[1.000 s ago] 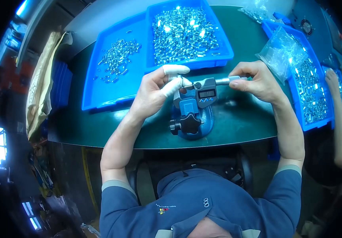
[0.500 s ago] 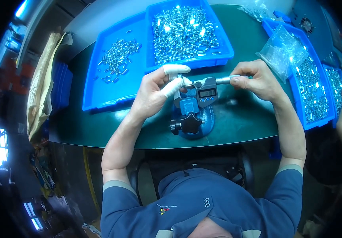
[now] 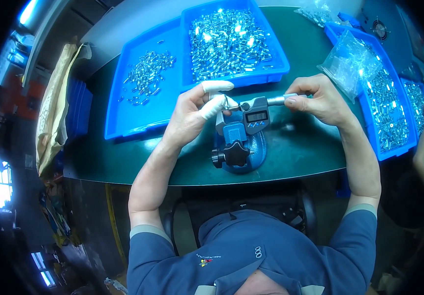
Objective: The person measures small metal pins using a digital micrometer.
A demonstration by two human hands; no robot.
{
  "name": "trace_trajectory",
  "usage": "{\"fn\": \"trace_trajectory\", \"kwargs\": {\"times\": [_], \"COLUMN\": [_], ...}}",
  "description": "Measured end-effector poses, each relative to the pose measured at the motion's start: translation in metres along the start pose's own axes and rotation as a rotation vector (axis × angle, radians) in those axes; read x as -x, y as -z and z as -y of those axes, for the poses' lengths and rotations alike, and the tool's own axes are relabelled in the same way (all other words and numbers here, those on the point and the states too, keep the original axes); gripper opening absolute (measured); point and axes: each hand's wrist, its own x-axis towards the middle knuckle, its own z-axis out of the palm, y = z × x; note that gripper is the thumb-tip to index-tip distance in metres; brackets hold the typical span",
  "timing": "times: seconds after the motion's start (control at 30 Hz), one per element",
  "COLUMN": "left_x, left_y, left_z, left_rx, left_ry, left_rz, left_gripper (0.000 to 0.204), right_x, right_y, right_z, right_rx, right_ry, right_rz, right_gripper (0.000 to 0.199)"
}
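On the green bench (image 3: 300,147), left hand (image 3: 192,115) pinches a hidden small part; right hand (image 3: 320,101) grips the micrometer (image 3: 254,118) thimble.

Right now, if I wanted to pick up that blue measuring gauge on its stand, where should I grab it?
Probably by the round blue base of the measuring gauge, coming from the near edge of the table. It is the widest, lowest part and carries the weight. The thin spindle end is pinched by the right hand, the left hand is at the measuring end, and the black knob would likely turn.
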Motion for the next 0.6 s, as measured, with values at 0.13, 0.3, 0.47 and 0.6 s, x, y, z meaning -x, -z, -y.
{"fn": "trace_trajectory", "kwargs": {"times": [0.13, 0.3, 0.47, 0.6], "left_x": [-0.0004, 0.0, 0.0005, 0.0006], "left_y": [-0.0017, -0.0021, -0.0031, -0.0022], "left_z": [-0.0008, 0.0003, -0.0018, -0.0017], "left_rx": [0.001, -0.022, -0.01, 0.009], "left_ry": [0.016, -0.005, 0.024, 0.018], "left_rz": [-0.015, -0.027, -0.036, -0.027], "left_gripper": [0.033, 0.035, 0.034, 0.034], "right_x": [0.0002, 0.0001, 0.0009, 0.0003], "right_y": [0.0003, -0.0011, 0.0, -0.0005], "right_z": [-0.0014, -0.0021, -0.0014, -0.0011], "right_rx": [0.022, -0.014, 0.009, 0.012], "right_ry": [0.004, 0.021, 0.026, 0.018], "right_rz": [0.0, -0.004, -0.001, 0.003], "right_gripper": [0.026, 0.028, 0.03, 0.031]}}
